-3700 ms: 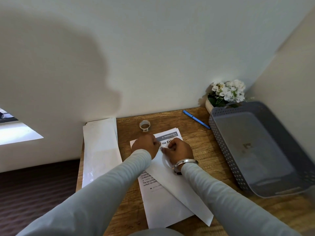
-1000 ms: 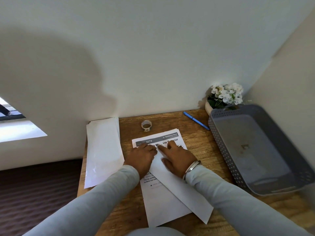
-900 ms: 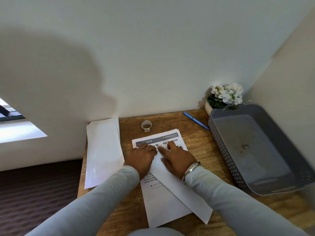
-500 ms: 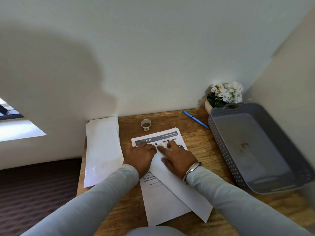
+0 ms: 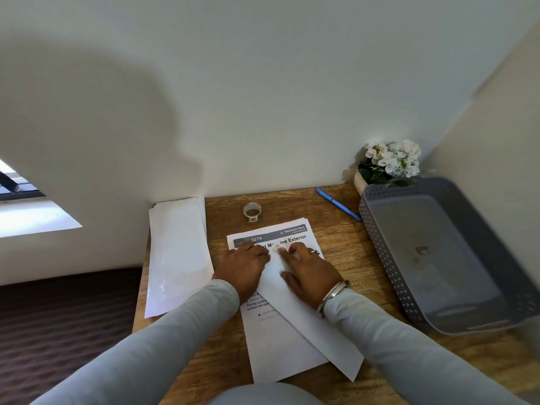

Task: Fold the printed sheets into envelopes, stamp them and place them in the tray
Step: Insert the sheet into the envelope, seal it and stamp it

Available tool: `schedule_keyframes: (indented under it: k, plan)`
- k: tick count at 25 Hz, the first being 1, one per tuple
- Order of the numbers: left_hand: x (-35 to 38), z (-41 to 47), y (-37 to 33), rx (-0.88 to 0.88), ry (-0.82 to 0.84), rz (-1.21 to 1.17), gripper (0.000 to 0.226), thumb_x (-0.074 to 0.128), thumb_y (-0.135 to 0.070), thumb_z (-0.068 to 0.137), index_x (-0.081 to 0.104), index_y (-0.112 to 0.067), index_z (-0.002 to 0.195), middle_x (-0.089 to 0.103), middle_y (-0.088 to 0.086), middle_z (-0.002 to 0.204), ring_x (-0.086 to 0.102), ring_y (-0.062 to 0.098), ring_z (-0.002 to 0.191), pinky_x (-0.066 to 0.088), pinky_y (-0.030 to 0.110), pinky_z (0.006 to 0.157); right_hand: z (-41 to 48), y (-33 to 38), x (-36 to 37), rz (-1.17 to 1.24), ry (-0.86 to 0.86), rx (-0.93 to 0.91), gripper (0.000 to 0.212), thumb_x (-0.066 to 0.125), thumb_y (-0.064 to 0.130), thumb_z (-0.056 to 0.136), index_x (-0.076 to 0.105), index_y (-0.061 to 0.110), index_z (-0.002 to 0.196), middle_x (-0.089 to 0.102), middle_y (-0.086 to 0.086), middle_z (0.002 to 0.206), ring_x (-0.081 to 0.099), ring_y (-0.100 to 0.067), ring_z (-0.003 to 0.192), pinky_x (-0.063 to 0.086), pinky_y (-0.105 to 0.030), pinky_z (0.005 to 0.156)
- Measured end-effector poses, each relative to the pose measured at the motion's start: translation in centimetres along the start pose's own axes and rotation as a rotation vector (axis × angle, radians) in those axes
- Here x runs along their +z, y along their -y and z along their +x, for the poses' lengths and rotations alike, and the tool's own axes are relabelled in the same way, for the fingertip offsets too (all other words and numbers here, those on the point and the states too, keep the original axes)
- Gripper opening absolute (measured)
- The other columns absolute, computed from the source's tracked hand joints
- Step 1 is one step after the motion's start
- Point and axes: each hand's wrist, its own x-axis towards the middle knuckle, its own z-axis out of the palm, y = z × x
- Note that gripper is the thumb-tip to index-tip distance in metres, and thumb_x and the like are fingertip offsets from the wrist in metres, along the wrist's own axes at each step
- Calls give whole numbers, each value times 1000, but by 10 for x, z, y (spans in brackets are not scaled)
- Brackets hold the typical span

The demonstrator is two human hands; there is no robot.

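A folded white sheet (image 5: 306, 314) lies slantwise across a printed sheet (image 5: 277, 343) in the middle of the wooden desk (image 5: 344, 244). My left hand (image 5: 244, 266) rests on the folded sheet's upper left part, its fingers curled under. My right hand (image 5: 309, 270) lies flat on the same sheet, fingers spread, the index fingertip pressing near the top corner. The two hands almost touch there. A small roll of clear tape (image 5: 252, 211) stands beyond the sheets. The grey perforated tray (image 5: 380, 244) sits at the right and holds nothing.
A stack of white sheets (image 5: 178, 252) lies along the desk's left edge. A blue pen (image 5: 337, 204) lies at the back, next to a pot of white flowers (image 5: 388, 162). White walls close the back and right sides.
Since 3.7 s ago both hands slid a little nearer me on the folded sheet, and my right hand went from curled to flat. Over the last second they barely moved.
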Motion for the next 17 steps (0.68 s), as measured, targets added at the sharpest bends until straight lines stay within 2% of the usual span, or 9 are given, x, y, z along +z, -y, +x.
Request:
schedule_keyframes:
  k: [5,8,10,17]
  plan:
    - [0,0,-1,-3,1,-9,50,51,-31,101,41,-29,149,38,-5,157,29,23,147,34,50,116,-6,-12,-2,20,15,-64,52,42,49,97,43,26,144,40,-4,143,51,-27,118,53,-39,83]
    - [-1,-1,-1,-13,-6,-14,49,49,-32,101,40,-29,150,37,-5,158,29,23,147,33,49,117,1,-3,-5,-11,32,-33,60,38,54,99,24,35,154,36,-4,144,53,-25,114,53,-37,80]
    - [-1,-1,-1,-9,-15,-17,48,47,-32,102,41,-29,149,37,-5,157,29,22,147,32,47,117,4,5,-6,-58,42,1,61,34,55,100,18,36,156,32,-7,149,53,-27,117,54,-39,81]
    - [-1,-1,-1,-10,10,-19,51,51,-33,101,39,-30,150,36,-5,158,28,23,148,33,49,117,-1,-10,-4,14,29,-57,54,39,53,98,39,33,148,40,-3,140,54,-26,112,51,-36,82]
